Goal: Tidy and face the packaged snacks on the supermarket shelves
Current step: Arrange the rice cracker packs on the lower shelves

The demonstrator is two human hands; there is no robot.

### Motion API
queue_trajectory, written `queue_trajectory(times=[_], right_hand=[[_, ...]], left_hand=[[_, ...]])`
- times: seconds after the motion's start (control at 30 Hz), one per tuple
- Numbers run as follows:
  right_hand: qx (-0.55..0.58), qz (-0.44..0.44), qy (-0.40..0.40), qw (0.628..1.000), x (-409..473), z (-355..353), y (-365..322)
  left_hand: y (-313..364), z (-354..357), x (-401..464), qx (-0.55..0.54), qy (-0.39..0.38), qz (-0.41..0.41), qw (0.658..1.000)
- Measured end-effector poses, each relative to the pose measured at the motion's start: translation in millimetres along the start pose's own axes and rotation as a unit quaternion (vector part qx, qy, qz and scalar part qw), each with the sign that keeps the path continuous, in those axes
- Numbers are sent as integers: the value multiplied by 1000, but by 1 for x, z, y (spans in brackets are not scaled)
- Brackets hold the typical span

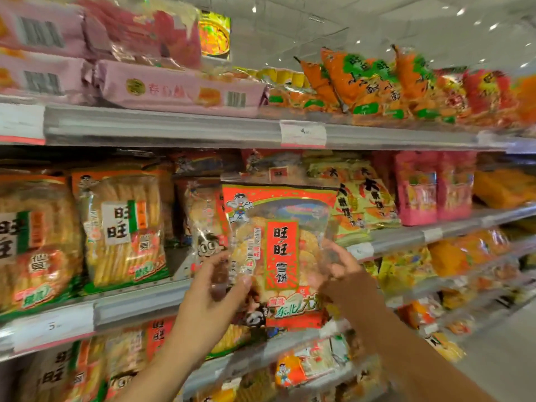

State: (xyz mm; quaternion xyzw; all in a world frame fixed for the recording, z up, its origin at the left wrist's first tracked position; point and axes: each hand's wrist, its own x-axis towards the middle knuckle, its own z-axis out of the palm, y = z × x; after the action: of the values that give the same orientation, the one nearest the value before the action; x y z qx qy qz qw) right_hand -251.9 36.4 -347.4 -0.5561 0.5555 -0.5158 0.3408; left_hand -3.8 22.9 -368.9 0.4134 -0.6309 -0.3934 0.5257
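One red rice cracker bag (278,253) is held upright in front of the middle shelf (139,303). The left hand (211,291) grips its left edge with curled fingers, and the right hand (345,274) pinches its right edge. Two pink packs (435,187) stand on the right of that shelf. Four grey metal shelves are visible, full of blurred snack bags, under a white ceiling (377,21).

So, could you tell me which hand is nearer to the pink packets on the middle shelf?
Right. The right hand is below-left of the pink packets; the left hand is farther left, across the rice cracker bag.
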Motion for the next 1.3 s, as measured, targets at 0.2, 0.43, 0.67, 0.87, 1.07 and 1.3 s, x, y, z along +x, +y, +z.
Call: queue_trajectory(times=[0.2, 0.43, 0.67, 0.87, 1.07, 1.3], right_hand=[[80, -14, -17, 997, 82, -75, 11], [29, -34, -60, 997, 170, -96, -1], [8, -18, -97, 995, 207, -78, 7], [-92, -5, -82, 992, 206, -51, 15], [-224, -27, -50, 973, 195, -39, 18], [-233, -155, 100, 955, 173, -25, 32]], left_hand=[[-13, 35, 58, 383, 136, 210, 889], [-22, 56, 105, 610, 109, 37, 784], [-15, 39, 100, 575, 113, 11, 810], [-14, 27, 94, 541, 102, 26, 835], [-12, 27, 96, 553, 102, 11, 827], [-16, 30, 95, 550, 113, 24, 827]])
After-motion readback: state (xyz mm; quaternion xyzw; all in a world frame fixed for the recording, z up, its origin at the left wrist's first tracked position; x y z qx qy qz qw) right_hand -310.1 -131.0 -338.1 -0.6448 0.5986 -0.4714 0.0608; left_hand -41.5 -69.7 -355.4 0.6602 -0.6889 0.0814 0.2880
